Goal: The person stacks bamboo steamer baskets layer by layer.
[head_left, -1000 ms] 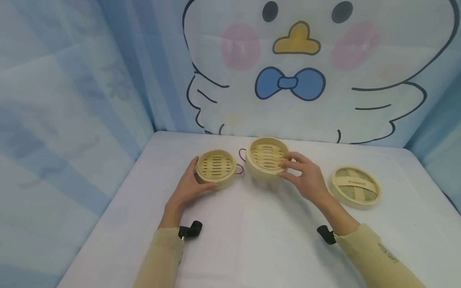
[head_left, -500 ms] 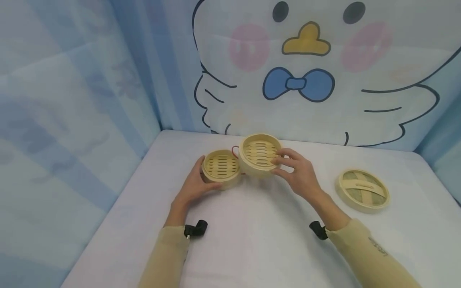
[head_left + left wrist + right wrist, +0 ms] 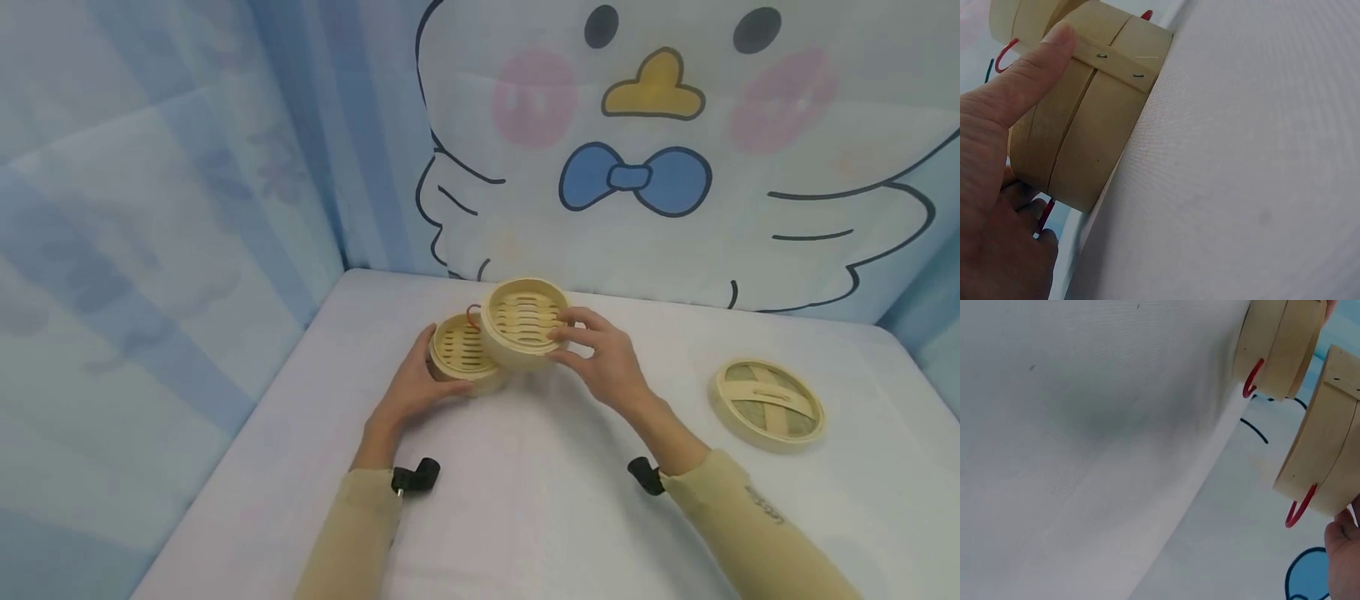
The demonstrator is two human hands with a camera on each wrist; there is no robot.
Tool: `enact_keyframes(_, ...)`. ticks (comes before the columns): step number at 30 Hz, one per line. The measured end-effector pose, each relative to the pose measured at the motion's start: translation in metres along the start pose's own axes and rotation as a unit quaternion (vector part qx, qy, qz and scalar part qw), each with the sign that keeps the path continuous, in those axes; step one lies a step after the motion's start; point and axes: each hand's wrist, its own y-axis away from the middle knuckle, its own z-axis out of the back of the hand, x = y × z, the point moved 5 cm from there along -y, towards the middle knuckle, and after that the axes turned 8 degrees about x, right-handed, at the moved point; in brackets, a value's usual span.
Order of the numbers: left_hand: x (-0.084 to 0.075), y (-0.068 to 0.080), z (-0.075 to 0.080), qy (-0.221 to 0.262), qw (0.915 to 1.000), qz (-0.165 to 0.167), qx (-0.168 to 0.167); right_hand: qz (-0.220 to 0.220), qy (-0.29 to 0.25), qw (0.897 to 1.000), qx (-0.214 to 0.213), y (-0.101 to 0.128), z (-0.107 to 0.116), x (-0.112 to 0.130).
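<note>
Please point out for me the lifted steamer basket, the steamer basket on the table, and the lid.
lifted steamer basket [image 3: 523, 321], head view, on its slatted floor.
steamer basket on the table [image 3: 457, 348], head view, on its visible slats.
lid [image 3: 768, 402], head view, on the crossed strips of its top.

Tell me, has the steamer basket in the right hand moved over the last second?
Yes. The right hand's basket moved left, away from the lid, and now overlaps the left basket.

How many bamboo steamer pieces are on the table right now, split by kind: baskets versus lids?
Steamer baskets: 2, one held on the table by the left hand, at; one lifted in the right hand, at
Steamer lids: 1, lying apart at
Total: 3
</note>
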Motion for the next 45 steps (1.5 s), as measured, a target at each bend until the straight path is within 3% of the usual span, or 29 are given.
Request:
enact_keyframes(27,0.0,0.001,0.0,0.012,0.9999,-0.002,-0.008,0.02,-0.015,1.0,0.002,-0.019,-0.014,0.021)
enact_keyframes(41,-0.001,0.0,0.002,0.004,0.9993,-0.033,-0.014,0.032,-0.018,0.999,0.0,-0.027,-0.021,0.032)
enact_keyframes(45,0.0,0.001,0.003,-0.004,0.9997,-0.021,-0.014,0.029,-0.02,0.999,0.007,-0.028,-0.024,0.032)
